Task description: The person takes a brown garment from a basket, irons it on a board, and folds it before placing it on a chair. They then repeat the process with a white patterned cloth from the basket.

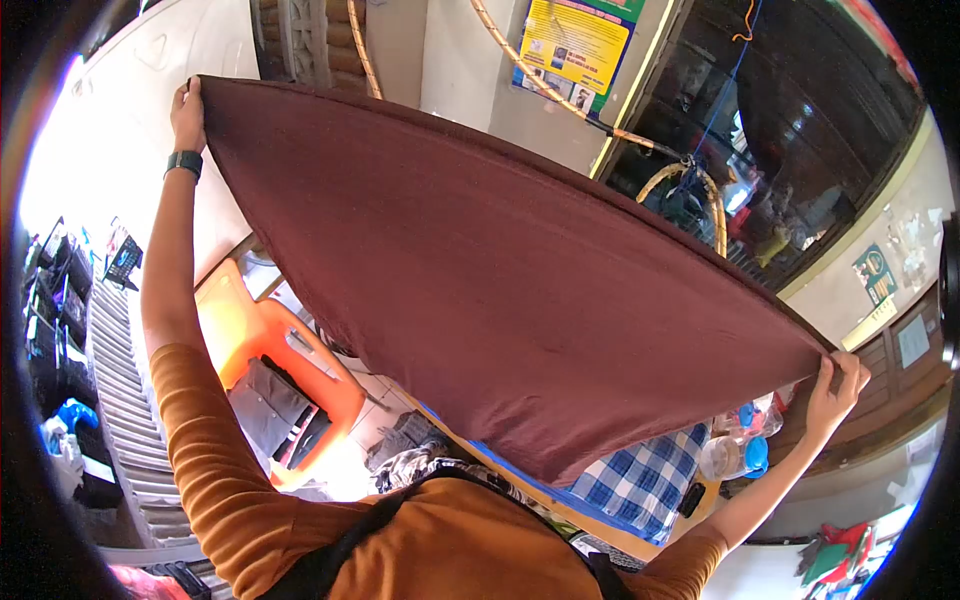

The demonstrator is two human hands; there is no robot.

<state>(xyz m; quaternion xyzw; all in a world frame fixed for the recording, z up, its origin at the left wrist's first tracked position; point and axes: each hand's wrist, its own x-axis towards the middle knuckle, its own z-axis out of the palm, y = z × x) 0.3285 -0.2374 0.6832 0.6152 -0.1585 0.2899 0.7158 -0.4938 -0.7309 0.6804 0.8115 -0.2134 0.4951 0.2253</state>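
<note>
A dark maroon cloth [470,260] is stretched wide in the air between my two raised hands. My left hand [188,118], with a dark watch on the wrist, pinches its upper left corner. At the right end, my right hand [838,388] grips the other corner between thumb and fingers. The cloth's top edge runs taut from one hand to the other, and its lower part hangs in loose folds over a blue and white checked cloth [645,478].
An orange chair [340,395] holding dark folded items stands at lower left. Plastic jars [735,455] with blue lids sit near my right forearm. A yellow poster [575,45], a dark window [780,130] and a hanging ring [715,190] are beyond the cloth.
</note>
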